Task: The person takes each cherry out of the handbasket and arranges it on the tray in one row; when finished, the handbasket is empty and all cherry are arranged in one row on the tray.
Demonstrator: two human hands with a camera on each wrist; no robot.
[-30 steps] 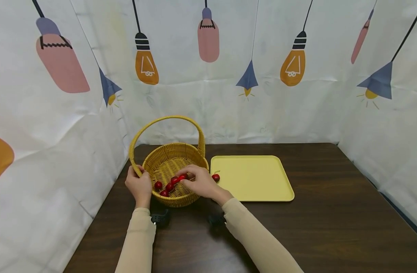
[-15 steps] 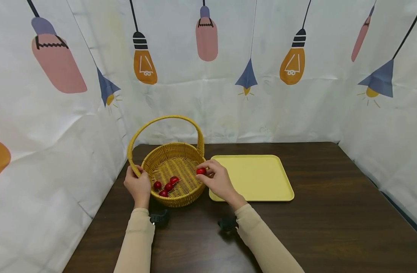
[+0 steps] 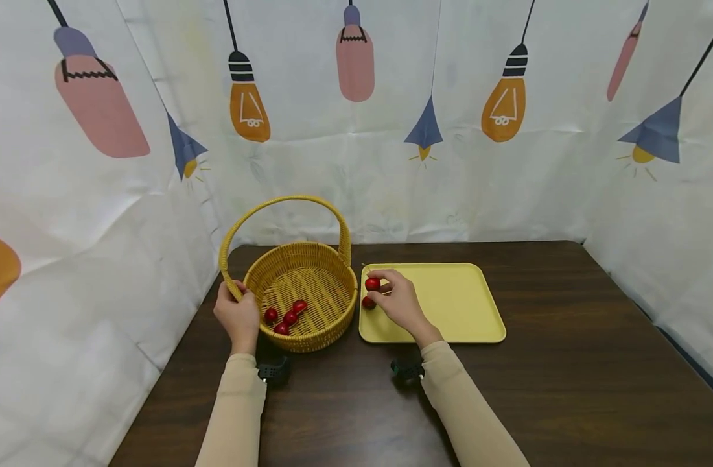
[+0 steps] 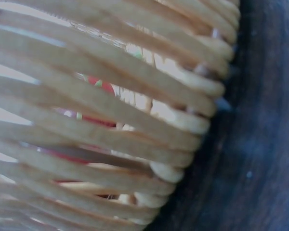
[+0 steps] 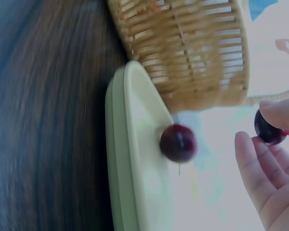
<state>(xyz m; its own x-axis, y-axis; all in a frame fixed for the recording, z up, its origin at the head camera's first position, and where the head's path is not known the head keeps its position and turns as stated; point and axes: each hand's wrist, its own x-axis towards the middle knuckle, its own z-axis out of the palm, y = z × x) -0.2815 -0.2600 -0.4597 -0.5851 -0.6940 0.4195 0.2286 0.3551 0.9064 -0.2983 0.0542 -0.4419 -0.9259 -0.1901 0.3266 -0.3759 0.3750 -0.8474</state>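
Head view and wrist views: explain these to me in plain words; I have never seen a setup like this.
No machine is at work here; everything is done barehanded. The head picture comes from a camera worn on the head, looking forward and down; the other two come from wrist cameras. On the dark table are a yellow wicker basket and a yellow tray. The left hand holds the basket's handle. The right hand pinches a red cherry above the tray, where another cherry lies. Four cherries lie in the basket. The left wrist picture shows mostly the basket's woven side, close and blurred.
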